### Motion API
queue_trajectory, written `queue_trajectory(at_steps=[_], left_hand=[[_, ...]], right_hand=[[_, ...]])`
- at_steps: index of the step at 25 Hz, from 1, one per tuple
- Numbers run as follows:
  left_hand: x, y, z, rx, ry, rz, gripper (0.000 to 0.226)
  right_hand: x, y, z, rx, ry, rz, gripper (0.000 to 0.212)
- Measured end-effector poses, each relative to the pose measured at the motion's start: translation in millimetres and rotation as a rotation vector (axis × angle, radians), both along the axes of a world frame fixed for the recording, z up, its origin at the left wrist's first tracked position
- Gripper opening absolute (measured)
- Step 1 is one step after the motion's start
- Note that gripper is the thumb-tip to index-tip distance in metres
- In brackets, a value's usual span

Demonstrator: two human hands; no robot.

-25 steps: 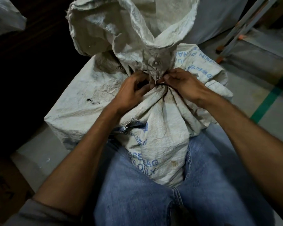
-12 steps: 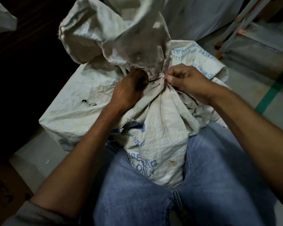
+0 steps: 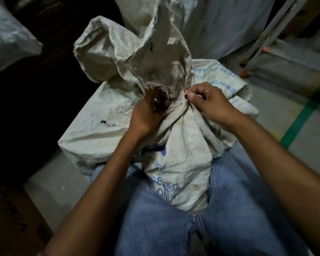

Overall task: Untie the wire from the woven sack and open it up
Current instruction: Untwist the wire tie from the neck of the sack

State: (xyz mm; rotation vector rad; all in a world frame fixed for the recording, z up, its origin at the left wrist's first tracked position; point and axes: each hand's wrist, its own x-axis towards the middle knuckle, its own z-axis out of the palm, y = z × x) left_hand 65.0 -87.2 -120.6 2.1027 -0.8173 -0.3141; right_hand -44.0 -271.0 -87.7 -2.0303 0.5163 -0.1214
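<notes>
Where the woven sack (image 3: pixel 183 145) leans against the person's jeans (image 3: pixel 238 209), its gathered neck sits between both hands. Left hand (image 3: pixel 148 111) curls into the folds, fingertips hidden; right hand (image 3: pixel 209 102) pinches shut at the neck. Whether it holds wire, I cannot tell; none is discernible.

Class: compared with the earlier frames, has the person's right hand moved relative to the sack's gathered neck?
Yes. The right hand has drawn rightward from the woven sack's neck, widening its gap from the left hand.
</notes>
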Motion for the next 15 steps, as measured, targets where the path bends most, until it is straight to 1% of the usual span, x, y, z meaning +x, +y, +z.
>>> queue_trajectory(at_steps=[3, 6, 11, 15], left_hand=[[-20.2, 5.9, 18.6, -0.040, -0.129, 0.119, 0.018], [-29.9, 6.5, 34.4, -0.103, -0.245, 0.179, 0.021], [-24.8, 2.1, 55.6, -0.119, -0.222, 0.125, 0.030], [-29.8, 7.1, 77.9, -0.126, -0.207, 0.123, 0.032]], right_hand=[[-2.2, 6.9, 20.5, 0.074, -0.115, -0.045, 0.015], [-1.5, 14.2, 36.6, 0.088, -0.145, -0.033, 0.016], [-6.5, 17.2, 66.1, 0.076, -0.193, -0.055, 0.015], [-14.6, 25.8, 102.1, 0.125, -0.271, -0.093, 0.015]])
